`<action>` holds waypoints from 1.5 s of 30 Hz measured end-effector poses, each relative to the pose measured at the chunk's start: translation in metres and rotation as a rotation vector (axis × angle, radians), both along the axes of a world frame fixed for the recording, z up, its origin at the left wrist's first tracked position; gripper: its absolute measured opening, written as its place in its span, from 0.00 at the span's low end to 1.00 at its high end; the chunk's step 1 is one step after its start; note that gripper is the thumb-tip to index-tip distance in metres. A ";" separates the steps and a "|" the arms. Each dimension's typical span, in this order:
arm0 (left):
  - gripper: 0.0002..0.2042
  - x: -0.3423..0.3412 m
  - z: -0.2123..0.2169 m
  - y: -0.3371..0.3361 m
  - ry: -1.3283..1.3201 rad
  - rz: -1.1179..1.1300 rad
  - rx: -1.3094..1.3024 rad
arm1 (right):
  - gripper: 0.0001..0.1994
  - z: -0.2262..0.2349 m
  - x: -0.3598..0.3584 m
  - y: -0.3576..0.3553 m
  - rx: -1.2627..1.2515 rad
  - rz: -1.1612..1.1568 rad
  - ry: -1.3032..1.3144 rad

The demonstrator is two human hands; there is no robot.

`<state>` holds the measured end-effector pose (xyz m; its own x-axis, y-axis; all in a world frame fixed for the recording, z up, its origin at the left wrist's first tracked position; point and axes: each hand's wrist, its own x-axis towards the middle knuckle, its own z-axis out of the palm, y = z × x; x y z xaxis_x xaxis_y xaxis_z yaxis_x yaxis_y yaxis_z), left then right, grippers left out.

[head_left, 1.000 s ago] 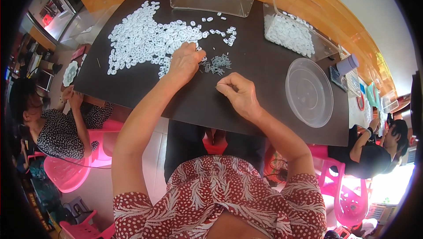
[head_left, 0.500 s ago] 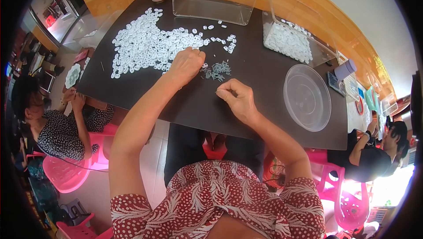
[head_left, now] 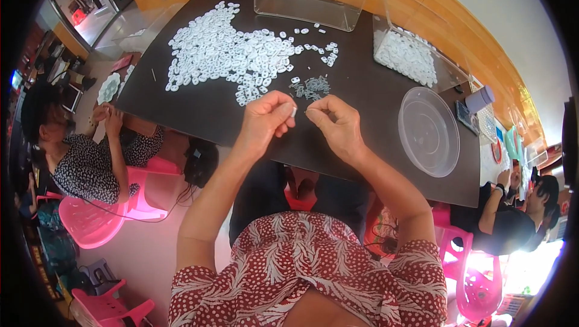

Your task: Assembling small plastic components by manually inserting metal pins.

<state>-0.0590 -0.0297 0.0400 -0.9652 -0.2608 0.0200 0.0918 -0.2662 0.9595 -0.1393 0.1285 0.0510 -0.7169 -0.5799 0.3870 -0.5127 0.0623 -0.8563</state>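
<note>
Both hands are raised close together over the near edge of the dark table. My left hand point(head_left: 267, 119) is closed, pinching a small white plastic piece point(head_left: 294, 111) between thumb and fingertips. Facing it, my right hand point(head_left: 335, 123) has thumb and forefinger pressed together. Something tiny and dark shows at its fingertips, too small to name. Just beyond the hands lies a small heap of grey pins point(head_left: 313, 88). Past my left hand spreads a large pile of white oval plastic pieces point(head_left: 226, 55) with holes in them.
Right of the hands lies a round clear plastic lid point(head_left: 429, 132). Behind it, a clear bin point(head_left: 405, 61) holds more white pieces; another clear bin point(head_left: 307, 10) stands at the back. A phone point(head_left: 467, 117) and purple cup point(head_left: 480, 99) are far right. Other people sit at both sides.
My left hand has come back from the white pile toward my right hand and now holds a white piece. The view has shifted slightly.
</note>
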 end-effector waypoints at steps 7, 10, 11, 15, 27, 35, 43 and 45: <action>0.06 0.010 -0.009 0.020 0.112 0.047 0.278 | 0.02 0.007 0.022 -0.010 -0.091 0.026 -0.194; 0.06 0.015 -0.013 0.018 0.121 0.078 0.379 | 0.03 0.010 0.028 -0.016 -0.113 0.024 -0.308; 0.05 0.017 -0.015 0.019 0.125 0.077 0.420 | 0.04 0.014 0.031 -0.016 -0.101 0.017 -0.345; 0.05 0.027 -0.012 0.019 0.111 0.154 0.367 | 0.05 0.019 0.036 -0.018 -0.134 0.028 -0.480; 0.08 0.044 -0.008 0.044 0.193 0.287 -0.044 | 0.06 0.002 0.048 -0.003 -0.189 0.023 -0.564; 0.08 0.037 -0.019 0.070 0.372 0.535 -0.671 | 0.06 -0.003 0.054 0.018 -0.280 0.028 -0.630; 0.05 0.036 -0.009 0.095 0.069 0.317 -0.022 | 0.06 -0.007 0.049 0.046 -0.339 -0.043 -0.644; 0.03 0.034 -0.003 0.096 0.058 0.316 -0.013 | 0.06 -0.008 0.044 0.053 -0.363 -0.040 -0.644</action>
